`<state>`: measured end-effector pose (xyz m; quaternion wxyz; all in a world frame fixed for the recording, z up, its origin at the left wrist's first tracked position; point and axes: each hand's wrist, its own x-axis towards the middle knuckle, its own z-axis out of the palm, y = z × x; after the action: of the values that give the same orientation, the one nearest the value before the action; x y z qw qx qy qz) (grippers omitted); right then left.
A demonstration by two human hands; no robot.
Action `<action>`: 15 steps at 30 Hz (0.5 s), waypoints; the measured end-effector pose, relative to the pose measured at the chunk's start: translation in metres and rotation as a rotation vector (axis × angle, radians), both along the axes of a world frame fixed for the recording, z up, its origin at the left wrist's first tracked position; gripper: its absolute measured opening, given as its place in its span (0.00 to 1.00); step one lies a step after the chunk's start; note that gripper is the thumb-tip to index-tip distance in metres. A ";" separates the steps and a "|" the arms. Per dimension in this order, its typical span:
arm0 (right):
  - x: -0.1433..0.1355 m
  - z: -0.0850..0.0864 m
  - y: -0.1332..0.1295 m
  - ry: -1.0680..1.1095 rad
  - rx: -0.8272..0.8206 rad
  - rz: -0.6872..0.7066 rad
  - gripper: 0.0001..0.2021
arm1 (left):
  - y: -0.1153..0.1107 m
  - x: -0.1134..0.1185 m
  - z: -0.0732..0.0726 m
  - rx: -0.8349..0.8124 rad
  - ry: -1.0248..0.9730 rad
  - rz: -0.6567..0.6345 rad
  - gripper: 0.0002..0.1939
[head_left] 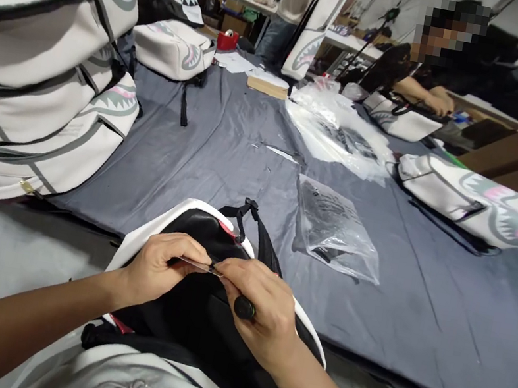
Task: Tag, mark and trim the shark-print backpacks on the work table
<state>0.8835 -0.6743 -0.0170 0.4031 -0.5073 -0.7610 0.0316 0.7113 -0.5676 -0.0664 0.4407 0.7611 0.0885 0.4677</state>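
Observation:
A black and white backpack [196,323] leans against the table's near edge in front of me, its black panel facing up. Above that panel, my left hand [158,268] is closed, pinching a thin, pale flat piece [199,266] like a card or tag between thumb and fingers. My right hand [265,299] meets it there, its fingertips closed at the piece's other end. A dark rounded handle end [245,308] pokes out of my right palm; the rest of that tool is hidden. A black strap with a buckle [251,205] lies beyond my hands.
White shark-mouth backpacks [44,129] are stacked at left. On the grey-covered table [228,142] lie a plastic-bagged item [338,228], clear plastic wrapping [335,130] and another backpack [478,199] at right. Two people handle bags at the far side.

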 end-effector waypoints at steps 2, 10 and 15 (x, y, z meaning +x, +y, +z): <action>-0.003 -0.002 0.000 -0.021 0.031 -0.019 0.12 | 0.000 0.000 -0.002 0.004 -0.005 -0.009 0.09; -0.004 0.001 -0.001 -0.081 0.084 -0.050 0.09 | -0.005 -0.010 0.000 0.076 0.052 0.035 0.09; 0.017 0.000 0.003 -0.219 0.061 -0.244 0.08 | 0.003 -0.041 -0.008 0.251 0.195 0.462 0.19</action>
<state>0.9007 -0.6713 -0.0173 0.3337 -0.5838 -0.7338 -0.0965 0.6698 -0.5649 -0.0748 0.2140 0.8109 0.2430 0.4874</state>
